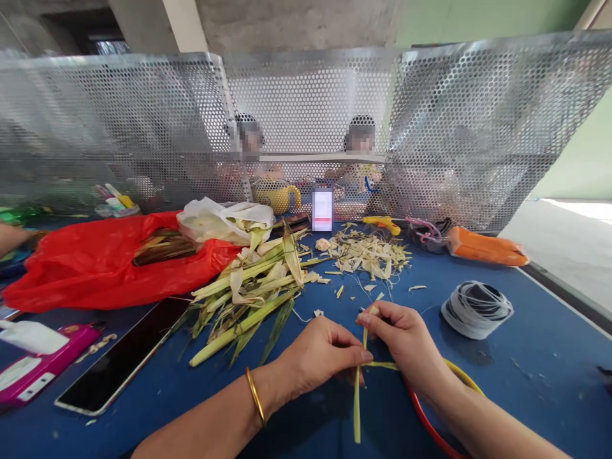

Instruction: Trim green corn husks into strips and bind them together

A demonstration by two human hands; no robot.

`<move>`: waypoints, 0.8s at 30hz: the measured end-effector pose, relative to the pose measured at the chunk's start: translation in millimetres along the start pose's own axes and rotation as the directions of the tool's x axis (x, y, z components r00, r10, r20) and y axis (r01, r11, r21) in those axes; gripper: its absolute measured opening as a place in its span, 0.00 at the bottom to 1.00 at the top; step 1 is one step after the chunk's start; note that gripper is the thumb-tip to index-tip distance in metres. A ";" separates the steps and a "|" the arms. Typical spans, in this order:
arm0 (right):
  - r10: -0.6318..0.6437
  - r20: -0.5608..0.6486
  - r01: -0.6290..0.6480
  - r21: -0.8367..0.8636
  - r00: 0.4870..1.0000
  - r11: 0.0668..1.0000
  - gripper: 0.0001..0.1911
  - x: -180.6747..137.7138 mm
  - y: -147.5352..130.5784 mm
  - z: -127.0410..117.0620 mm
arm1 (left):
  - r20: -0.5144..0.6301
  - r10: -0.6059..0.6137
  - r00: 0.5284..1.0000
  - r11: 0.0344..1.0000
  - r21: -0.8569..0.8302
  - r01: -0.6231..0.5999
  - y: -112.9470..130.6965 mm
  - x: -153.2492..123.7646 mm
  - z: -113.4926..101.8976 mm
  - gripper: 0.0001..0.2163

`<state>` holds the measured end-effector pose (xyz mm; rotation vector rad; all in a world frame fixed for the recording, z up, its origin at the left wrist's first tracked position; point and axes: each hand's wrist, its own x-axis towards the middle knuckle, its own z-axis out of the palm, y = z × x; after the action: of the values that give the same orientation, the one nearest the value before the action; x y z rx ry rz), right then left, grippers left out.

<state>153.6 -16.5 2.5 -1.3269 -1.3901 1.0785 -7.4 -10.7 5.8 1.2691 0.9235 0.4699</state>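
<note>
My left hand (321,354) pinches crossed pale green leaf strips (357,395) where they meet, a gold bangle (256,398) on its wrist. My right hand (404,338) is closed on the upper end of the upright strip, fingertips pinched near its top. One strip hangs down toward me over the blue table (540,376); another runs sideways under my right hand. A heap of long green and yellow leaves (248,290) lies just beyond my left hand.
A coil of white string (476,308) sits right of my hands. Leaf trimmings (368,255), a red plastic bag (95,264), a white bag (224,220), a phone (122,358), a pink case (36,370) and an orange object (485,247) lie around. Two people sit behind a perforated metal screen (306,115).
</note>
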 end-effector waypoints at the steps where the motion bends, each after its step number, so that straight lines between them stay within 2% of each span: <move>1: -0.014 -0.019 0.014 -0.021 1.000 1.000 0.17 0.5 0.4 -0.8 | -0.007 0.003 1.000 1.000 0.004 -0.003 -0.4 0.4 0.0 0.14; 5: -0.018 -0.041 0.017 -0.037 0.999 0.999 0.21 8.0 -1.6 -9.5 | -0.134 0.033 0.990 0.998 -0.052 -0.040 2.3 2.9 -1.1 0.16; 7: 0.001 -0.029 -0.002 -0.037 1.000 0.999 0.24 11.9 -2.5 -14.1 | -0.208 0.006 0.978 0.991 -0.132 -0.034 5.7 3.9 -3.0 0.19; 9: 0.008 0.024 -0.006 -0.078 1.000 0.997 0.22 13.7 -1.4 -16.0 | -0.234 -0.047 0.971 0.978 -0.208 -0.002 8.3 4.4 -5.1 0.22; 12: 0.009 0.068 0.002 -0.146 0.998 0.989 0.16 12.4 3.7 -14.2 | -0.198 -0.058 0.979 0.978 -0.209 0.016 7.4 4.9 -6.6 0.20; 15: -0.011 0.018 0.014 -0.211 1.000 0.977 0.15 10.4 8.1 -11.7 | -0.155 -0.042 0.987 0.980 -0.199 0.010 2.5 6.4 -6.2 0.16; 18: -0.073 -0.028 0.062 -0.299 0.997 0.952 0.15 10.5 8.4 -12.6 | -0.169 -0.035 0.985 0.979 -0.203 0.000 -0.3 6.9 -4.5 0.14; 21: -0.232 -0.016 0.211 -0.363 0.973 0.908 0.12 10.4 3.7 -15.2 | -0.171 -0.025 0.985 0.992 -0.124 0.003 0.7 4.3 0.4 0.14; 24: -0.320 0.086 0.328 -0.375 0.943 0.867 0.11 6.4 -4.3 -14.8 | -0.120 0.016 0.993 0.999 0.052 -0.009 1.1 -0.1 8.4 0.14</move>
<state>167.1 -10.2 10.0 -1.2870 -1.8329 0.6106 -0.6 -15.5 7.0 1.3053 1.0348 0.5398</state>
